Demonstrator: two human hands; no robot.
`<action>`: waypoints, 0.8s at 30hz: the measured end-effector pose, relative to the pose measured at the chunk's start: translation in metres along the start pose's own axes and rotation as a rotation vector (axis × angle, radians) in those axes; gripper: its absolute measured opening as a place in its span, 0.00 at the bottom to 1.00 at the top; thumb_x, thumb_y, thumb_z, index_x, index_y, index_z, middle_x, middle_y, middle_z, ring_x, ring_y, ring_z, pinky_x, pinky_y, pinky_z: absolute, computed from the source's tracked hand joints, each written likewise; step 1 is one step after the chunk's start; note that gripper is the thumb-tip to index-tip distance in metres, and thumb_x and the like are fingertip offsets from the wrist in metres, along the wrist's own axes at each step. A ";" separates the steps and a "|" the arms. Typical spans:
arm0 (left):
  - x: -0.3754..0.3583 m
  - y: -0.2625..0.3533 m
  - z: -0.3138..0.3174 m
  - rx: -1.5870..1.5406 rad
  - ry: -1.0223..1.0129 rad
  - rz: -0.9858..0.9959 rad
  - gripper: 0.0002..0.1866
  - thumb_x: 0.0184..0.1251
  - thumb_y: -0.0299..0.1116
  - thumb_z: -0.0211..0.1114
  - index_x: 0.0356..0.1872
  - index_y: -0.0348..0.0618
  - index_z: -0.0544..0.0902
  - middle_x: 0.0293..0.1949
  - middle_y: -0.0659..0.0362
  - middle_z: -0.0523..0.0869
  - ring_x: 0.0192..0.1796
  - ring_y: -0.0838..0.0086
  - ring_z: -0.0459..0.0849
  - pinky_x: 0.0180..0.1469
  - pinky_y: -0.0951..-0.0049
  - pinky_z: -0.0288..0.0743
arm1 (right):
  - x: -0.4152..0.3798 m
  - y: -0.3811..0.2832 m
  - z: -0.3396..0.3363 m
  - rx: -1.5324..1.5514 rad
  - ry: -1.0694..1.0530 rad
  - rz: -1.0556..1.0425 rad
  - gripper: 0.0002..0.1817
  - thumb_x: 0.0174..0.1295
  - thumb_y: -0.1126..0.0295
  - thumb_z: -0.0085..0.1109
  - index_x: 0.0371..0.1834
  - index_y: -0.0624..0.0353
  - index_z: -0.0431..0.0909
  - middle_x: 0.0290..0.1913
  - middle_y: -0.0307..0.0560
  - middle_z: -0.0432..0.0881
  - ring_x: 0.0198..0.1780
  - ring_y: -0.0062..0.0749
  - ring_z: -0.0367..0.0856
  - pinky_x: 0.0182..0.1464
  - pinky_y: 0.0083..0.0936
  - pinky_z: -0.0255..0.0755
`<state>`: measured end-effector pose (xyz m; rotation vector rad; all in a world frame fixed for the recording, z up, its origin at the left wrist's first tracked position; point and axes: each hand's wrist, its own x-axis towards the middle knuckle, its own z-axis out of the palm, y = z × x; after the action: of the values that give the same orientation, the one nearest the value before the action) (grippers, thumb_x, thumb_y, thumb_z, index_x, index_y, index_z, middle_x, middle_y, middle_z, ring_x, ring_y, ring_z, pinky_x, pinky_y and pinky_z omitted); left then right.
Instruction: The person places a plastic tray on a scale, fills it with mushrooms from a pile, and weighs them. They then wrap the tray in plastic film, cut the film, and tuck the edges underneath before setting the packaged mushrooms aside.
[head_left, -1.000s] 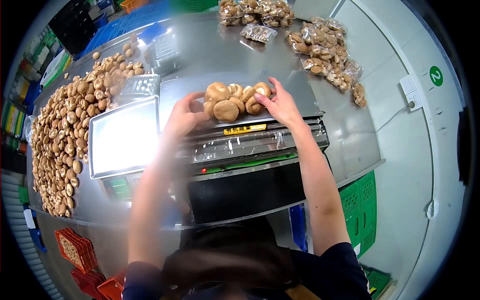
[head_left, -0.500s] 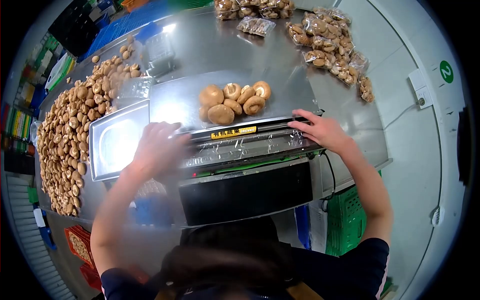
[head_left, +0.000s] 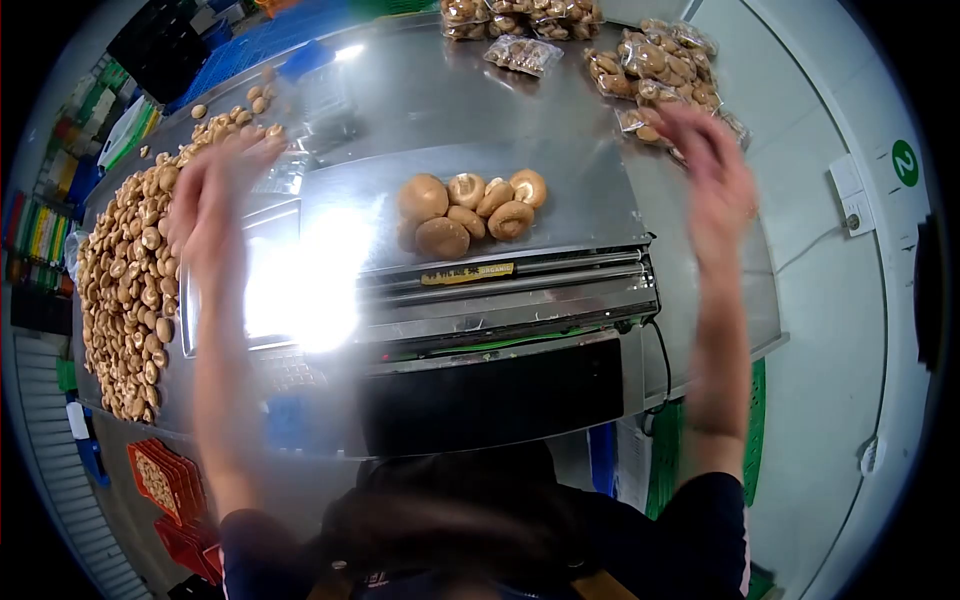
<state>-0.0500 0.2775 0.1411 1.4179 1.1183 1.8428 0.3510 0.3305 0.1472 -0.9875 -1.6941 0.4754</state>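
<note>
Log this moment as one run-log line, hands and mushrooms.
left hand: raised, blurred, empty | right hand: raised, blurred, empty | mushroom batch: on wrapping machine plate, untouched | loose mushrooms: left

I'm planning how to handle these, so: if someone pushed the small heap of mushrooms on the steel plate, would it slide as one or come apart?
The mushrooms lie loose and stacked, so they would probably scatter. Their rounded caps could roll on the smooth steel plate. They look light, likely easy to bruise.
</note>
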 end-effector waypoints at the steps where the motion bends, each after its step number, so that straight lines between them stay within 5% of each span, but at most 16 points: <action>1: 0.023 -0.041 0.006 0.163 -0.106 -0.024 0.16 0.73 0.38 0.55 0.52 0.37 0.78 0.57 0.47 0.77 0.64 0.63 0.73 0.66 0.61 0.67 | 0.020 0.024 0.023 -0.019 -0.036 -0.040 0.23 0.71 0.59 0.49 0.59 0.65 0.70 0.55 0.56 0.79 0.56 0.42 0.79 0.61 0.30 0.70; 2: 0.027 -0.068 0.019 0.397 -0.205 -0.088 0.30 0.69 0.53 0.56 0.61 0.40 0.74 0.68 0.45 0.65 0.74 0.61 0.57 0.72 0.56 0.55 | 0.028 0.058 0.049 -0.267 -0.107 -0.068 0.27 0.69 0.54 0.50 0.60 0.66 0.68 0.59 0.57 0.75 0.60 0.43 0.74 0.63 0.32 0.66; 4: 0.004 -0.122 0.044 0.389 -0.314 -0.353 0.38 0.63 0.62 0.56 0.65 0.43 0.72 0.73 0.45 0.55 0.76 0.59 0.49 0.74 0.55 0.45 | 0.002 0.153 0.093 -0.600 -0.377 -0.033 0.32 0.66 0.47 0.53 0.58 0.68 0.68 0.65 0.60 0.68 0.67 0.44 0.66 0.68 0.35 0.61; 5: 0.002 -0.169 0.026 0.582 -0.539 -0.425 0.41 0.57 0.55 0.65 0.67 0.40 0.66 0.73 0.43 0.55 0.75 0.57 0.55 0.72 0.59 0.53 | -0.001 0.158 0.093 -0.597 -0.512 0.023 0.32 0.65 0.47 0.53 0.56 0.68 0.69 0.64 0.60 0.68 0.67 0.43 0.66 0.67 0.35 0.61; 7: -0.018 -0.135 0.030 0.641 -0.641 -0.356 0.46 0.52 0.54 0.69 0.65 0.30 0.63 0.68 0.38 0.62 0.70 0.54 0.63 0.69 0.58 0.60 | -0.002 0.112 0.076 -0.501 -0.710 0.136 0.29 0.66 0.49 0.53 0.52 0.69 0.71 0.60 0.61 0.71 0.64 0.43 0.70 0.65 0.36 0.64; 9: -0.028 -0.104 0.029 0.574 -0.578 -0.419 0.40 0.54 0.53 0.70 0.56 0.28 0.69 0.56 0.42 0.76 0.59 0.60 0.76 0.62 0.59 0.70 | -0.024 0.078 0.064 -0.198 -0.823 0.312 0.25 0.68 0.53 0.50 0.50 0.70 0.72 0.53 0.59 0.77 0.56 0.42 0.77 0.59 0.36 0.70; 12: -0.032 -0.071 0.037 0.283 -0.665 -0.666 0.30 0.54 0.46 0.73 0.45 0.33 0.70 0.40 0.53 0.80 0.41 0.74 0.81 0.45 0.73 0.79 | -0.048 0.064 0.053 0.319 -0.810 0.567 0.20 0.71 0.60 0.46 0.47 0.71 0.73 0.42 0.58 0.82 0.40 0.41 0.84 0.44 0.33 0.79; 13: -0.042 -0.071 0.041 0.399 -0.651 -0.558 0.24 0.55 0.42 0.74 0.40 0.37 0.70 0.33 0.59 0.77 0.32 0.81 0.78 0.32 0.81 0.76 | -0.053 0.053 0.051 0.427 -0.756 0.604 0.18 0.72 0.63 0.43 0.47 0.71 0.73 0.41 0.57 0.82 0.35 0.41 0.85 0.39 0.32 0.81; 14: -0.049 -0.066 0.044 0.409 -0.657 -0.571 0.23 0.57 0.42 0.72 0.41 0.37 0.71 0.33 0.60 0.77 0.32 0.82 0.77 0.32 0.81 0.75 | -0.058 0.040 0.047 0.535 -0.698 0.643 0.17 0.72 0.66 0.40 0.46 0.71 0.73 0.39 0.57 0.83 0.30 0.41 0.85 0.33 0.31 0.82; 16: -0.064 -0.055 0.049 0.299 -0.539 -0.683 0.19 0.63 0.42 0.67 0.41 0.38 0.72 0.32 0.61 0.78 0.34 0.82 0.76 0.36 0.80 0.72 | -0.066 0.014 0.031 0.686 -0.666 0.704 0.16 0.72 0.67 0.42 0.44 0.72 0.74 0.37 0.57 0.83 0.30 0.39 0.86 0.32 0.27 0.82; 17: -0.069 -0.036 0.050 -0.065 -0.472 -0.785 0.14 0.68 0.41 0.61 0.40 0.40 0.72 0.34 0.61 0.78 0.37 0.82 0.75 0.41 0.81 0.71 | -0.070 -0.001 0.022 0.761 -0.650 0.735 0.16 0.72 0.68 0.42 0.44 0.72 0.75 0.36 0.57 0.83 0.31 0.37 0.86 0.32 0.26 0.81; 19: -0.091 0.000 0.058 0.008 -0.309 -0.798 0.11 0.72 0.39 0.56 0.38 0.42 0.72 0.34 0.60 0.79 0.38 0.82 0.76 0.43 0.80 0.71 | -0.092 -0.035 0.010 0.764 -0.723 0.617 0.16 0.72 0.69 0.41 0.45 0.73 0.74 0.38 0.58 0.83 0.33 0.39 0.87 0.35 0.27 0.83; 21: -0.119 0.009 0.048 -0.105 -0.262 -0.991 0.15 0.75 0.41 0.50 0.47 0.39 0.72 0.33 0.57 0.80 0.27 0.75 0.82 0.17 0.76 0.74 | -0.116 -0.053 0.003 0.747 -0.773 0.639 0.18 0.72 0.68 0.39 0.50 0.75 0.73 0.43 0.60 0.82 0.39 0.43 0.87 0.41 0.32 0.83; 24: -0.158 0.011 0.038 -0.008 -0.059 -1.302 0.19 0.76 0.43 0.47 0.55 0.39 0.69 0.33 0.56 0.81 0.17 0.75 0.79 0.06 0.77 0.64 | -0.153 -0.066 0.002 0.906 -0.715 0.822 0.20 0.73 0.68 0.38 0.53 0.76 0.71 0.47 0.62 0.81 0.42 0.47 0.86 0.42 0.35 0.83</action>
<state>0.0330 0.1531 0.0763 0.4211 1.4560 0.8296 0.3382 0.1699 0.1035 -0.7966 -1.2820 2.1151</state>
